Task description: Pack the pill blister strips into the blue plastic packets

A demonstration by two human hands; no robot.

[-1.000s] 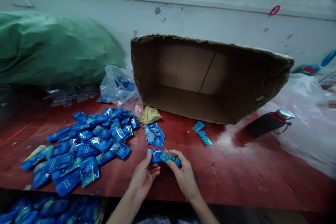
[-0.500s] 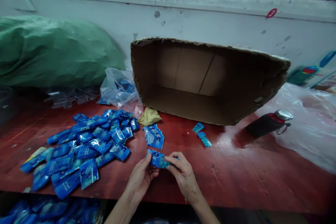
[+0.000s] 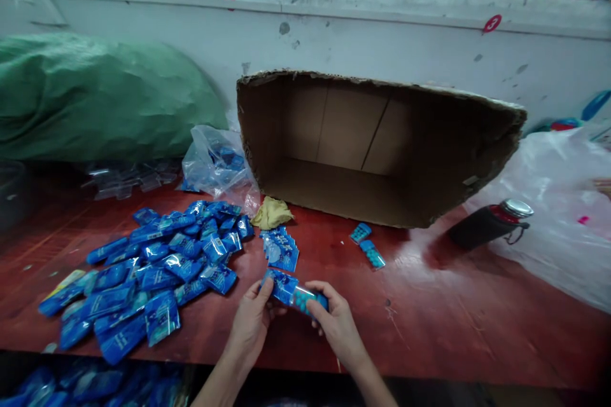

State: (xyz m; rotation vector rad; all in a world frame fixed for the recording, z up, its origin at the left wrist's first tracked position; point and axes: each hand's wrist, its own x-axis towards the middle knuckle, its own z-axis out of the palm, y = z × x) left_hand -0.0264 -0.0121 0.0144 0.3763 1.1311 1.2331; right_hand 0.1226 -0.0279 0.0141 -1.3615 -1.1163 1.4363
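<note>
My left hand [image 3: 252, 315] pinches a flat blue printed packet [image 3: 282, 286] between thumb and fingers. A clear pack of turquoise balls [image 3: 305, 299] is gripped in my right hand [image 3: 334, 318], its near end meeting the packet's right end. Whether it sits partly inside the packet I cannot tell. Just beyond my hands lies a fanned stack of flat blue packets [image 3: 281, 249]. Two more packs of turquoise balls [image 3: 372, 254] rest on the red table [image 3: 429, 324] to the right. A large heap of filled blue packets [image 3: 162, 273] spreads to the left.
A big cardboard box [image 3: 353, 197] lies on its side at the back, with a yellow cloth [image 3: 272, 213] and a clear plastic bag [image 3: 214, 159] by its left corner. A dark bottle [image 3: 487, 226] leans at right. More blue packets [image 3: 95, 381] fill a container below the table edge.
The pack of balls was first tilted against the packet, then mostly covered by my right fingers. Now it shows more, in line with the packet. The heap and box stay put.
</note>
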